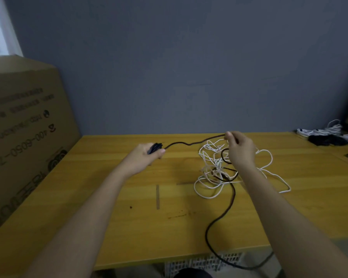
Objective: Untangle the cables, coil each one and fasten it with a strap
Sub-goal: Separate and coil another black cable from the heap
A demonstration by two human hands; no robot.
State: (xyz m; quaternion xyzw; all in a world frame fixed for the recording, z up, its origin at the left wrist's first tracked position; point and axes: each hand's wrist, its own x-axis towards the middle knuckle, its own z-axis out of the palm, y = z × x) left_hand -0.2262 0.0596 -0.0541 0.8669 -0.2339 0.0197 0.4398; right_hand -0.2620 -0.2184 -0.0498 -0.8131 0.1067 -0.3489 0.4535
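- Far left: cardboard box (24, 141) standing against the table (113, 197) edge, printed side facing in; not part of the job.
- Left hand (144, 157): fingers curled round a small bundle of black loops, thumb pressed on top (the coil as begun, judging by the stacked turns).
- Black cable (232, 199): taut-ish span from left hand across to right hand, then down through the tangle, along the table and off the front edge. Looks thicker and springier than the white; likely to hold a curve and resist tight bends. Best taken close to the bundle, feeding short lengths.
- White cable (209, 189): thin, limp, many loose loops heaped on the table right of centre, black line threaded through it. Light; probably drags along if black is pulled hard.
- Right hand (240, 150): fingers pinching the black cable above the heap; whether any white strand is also caught, cannot tell.
- Far right, back corner: pile of other cables (327, 133), white and black, well apart from the work (straps not identifiable).
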